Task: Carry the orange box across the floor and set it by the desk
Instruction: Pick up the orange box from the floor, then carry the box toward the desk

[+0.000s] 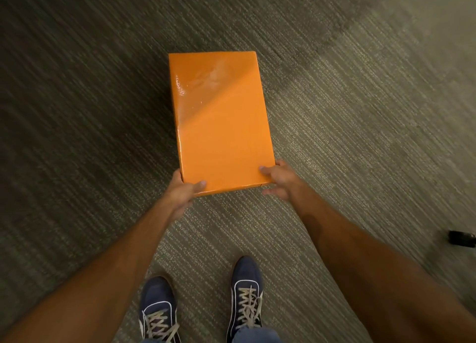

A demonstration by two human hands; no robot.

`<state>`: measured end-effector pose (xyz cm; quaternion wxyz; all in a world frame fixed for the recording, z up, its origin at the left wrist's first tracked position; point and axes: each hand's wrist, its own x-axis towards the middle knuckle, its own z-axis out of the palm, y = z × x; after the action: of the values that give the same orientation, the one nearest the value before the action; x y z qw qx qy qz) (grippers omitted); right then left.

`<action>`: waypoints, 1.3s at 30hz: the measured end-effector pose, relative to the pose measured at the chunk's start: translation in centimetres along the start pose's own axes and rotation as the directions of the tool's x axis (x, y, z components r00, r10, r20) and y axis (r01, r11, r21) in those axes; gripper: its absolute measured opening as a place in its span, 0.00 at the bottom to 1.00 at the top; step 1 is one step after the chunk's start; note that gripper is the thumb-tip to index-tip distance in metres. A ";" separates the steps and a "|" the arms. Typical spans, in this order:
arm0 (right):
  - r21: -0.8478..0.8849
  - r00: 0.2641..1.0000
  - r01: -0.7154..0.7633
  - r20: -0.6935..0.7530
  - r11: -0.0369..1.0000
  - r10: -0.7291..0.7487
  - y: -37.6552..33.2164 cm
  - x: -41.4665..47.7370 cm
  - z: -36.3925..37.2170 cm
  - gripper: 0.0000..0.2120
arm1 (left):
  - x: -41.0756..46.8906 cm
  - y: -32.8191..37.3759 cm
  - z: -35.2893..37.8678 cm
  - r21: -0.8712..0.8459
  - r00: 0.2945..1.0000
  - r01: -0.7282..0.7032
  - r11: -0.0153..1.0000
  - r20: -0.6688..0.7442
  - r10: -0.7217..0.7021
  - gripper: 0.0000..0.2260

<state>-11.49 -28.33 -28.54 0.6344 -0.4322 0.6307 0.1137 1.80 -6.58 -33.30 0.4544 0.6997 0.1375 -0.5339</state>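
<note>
A glossy orange box (219, 118), long and rectangular, is held out in front of me above the carpet, its long side pointing away. My left hand (184, 192) grips its near left corner, thumb on the lid and fingers under. At the near right corner my right hand (278, 179) holds it the same way, thumb on top. No desk is in view.
Grey-green striped carpet (360, 136) fills the view. My two dark blue laced shoes (246, 293) stand below the box. A small black object (462, 238) lies on the floor at the right edge.
</note>
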 end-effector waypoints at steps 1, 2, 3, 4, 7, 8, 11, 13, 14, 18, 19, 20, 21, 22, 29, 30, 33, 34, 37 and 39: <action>0.020 1.000 -0.002 0.000 1.000 0.002 -0.2 0.1 0.1 0.25 | 0.2 0.0 -0.1 -0.025 1.000 0.009 1.000 0.007 -0.009 0.32; 0.040 1.000 0.001 -0.004 0.999 -0.001 -0.3 0.1 0.1 0.25 | 0.3 0.0 -0.3 -0.046 1.000 0.010 0.999 0.007 -0.010 0.31; 0.060 1.000 0.009 -0.009 0.998 -0.008 -0.4 0.0 0.1 0.25 | 0.3 0.0 -0.5 -0.066 1.000 0.006 0.998 0.004 -0.005 0.31; 0.080 1.000 0.021 -0.011 0.997 -0.020 -0.4 -0.1 0.0 0.24 | 0.3 0.0 -0.8 -0.086 1.000 0.002 0.996 0.000 -0.002 0.31; 0.152 0.998 0.056 -0.016 0.987 -0.055 -0.3 -1.0 -0.1 0.21 | -0.5 0.2 -1.9 -0.140 1.000 -0.013 0.990 -0.013 0.011 0.34; 0.169 0.998 0.070 -0.014 0.983 -0.069 -0.3 -1.4 0.0 0.20 | -1.0 0.3 -2.3 -0.155 1.000 -0.019 0.988 -0.018 0.016 0.34; 0.185 0.995 0.100 0.005 0.978 -0.102 -0.5 -3.0 0.5 0.19 | -2.7 0.4 -3.3 -0.193 1.000 -0.023 0.981 -0.023 0.019 0.33; 0.167 0.992 0.119 0.011 0.979 -0.122 -0.6 -4.0 0.9 0.21 | -4.1 0.4 -4.2 -0.221 1.000 -0.014 0.975 -0.016 0.010 0.33; 0.156 0.991 0.127 0.014 0.980 -0.131 -0.7 -4.7 1.1 0.20 | -4.9 0.5 -4.6 -0.236 1.000 -0.012 0.972 -0.017 0.008 0.33; 0.115 0.988 0.141 0.054 0.983 -0.148 -1.0 -8.1 2.6 0.19 | -8.6 0.4 -6.7 -0.266 0.998 -0.027 0.963 -0.058 0.012 0.34; 0.115 0.987 0.141 0.064 0.983 -0.149 -1.1 -9.1 3.1 0.22 | -9.6 0.3 -7.3 -0.266 0.997 -0.039 0.963 -0.070 0.021 0.34; 0.121 0.986 0.144 0.070 0.982 -0.153 -1.3 -10.1 3.6 0.25 | -10.6 0.3 -7.8 -0.270 0.996 -0.049 0.962 -0.080 0.029 0.34; 0.122 0.984 0.149 0.074 0.981 -0.159 -1.5 -11.2 4.2 0.26 | -11.7 0.3 -8.4 -0.283 0.995 -0.058 0.958 -0.091 0.033 0.34; 0.114 0.983 0.154 0.082 0.981 -0.164 -1.7 -12.4 4.9 0.26 | -13.0 0.4 -9.3 -0.296 0.994 -0.064 0.953 -0.104 0.034 0.35; 0.029 0.962 0.201 0.181 0.979 -0.203 -3.4 -20.5 10.8 0.24 | -22.1 1.0 -15.8 -0.368 0.976 -0.110 0.923 -0.214 0.031 0.38; 0.014 0.958 0.211 0.197 0.977 -0.209 -3.5 -21.6 11.8 0.24 | -23.4 0.9 -16.8 -0.385 0.972 -0.115 0.916 -0.234 0.023 0.37; -0.024 0.942 0.237 0.249 0.971 -0.224 -3.7 -24.9 14.9 0.23 | -27.2 0.4 -20.0 -0.429 0.958 -0.133 0.893 -0.286 0.005 0.37; -0.045 0.939 0.243 0.262 0.969 -0.224 -3.6 -26.1 16.0 0.22 | -28.4 0.1 -21.0 -0.440 0.954 -0.134 0.888 -0.301 -0.005 0.37; -0.094 0.931 0.267 0.282 0.959 -0.231 -2.7 -29.4 19.3 0.22 | -31.7 -1.6 -24.2 -0.485 0.938 -0.155 0.861 -0.346 -0.025 0.35; -0.127 0.927 0.269 0.304 0.955 -0.221 -1.7 -31.6 21.8 0.22 | -33.8 -2.8 -26.6 -0.508 0.928 -0.167 0.845 -0.371 -0.040 0.34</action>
<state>-0.64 -1.62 -3.15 0.6898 -0.5383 0.4614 0.1469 3.19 25.74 -4.74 0.6139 0.6380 0.3384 -0.3188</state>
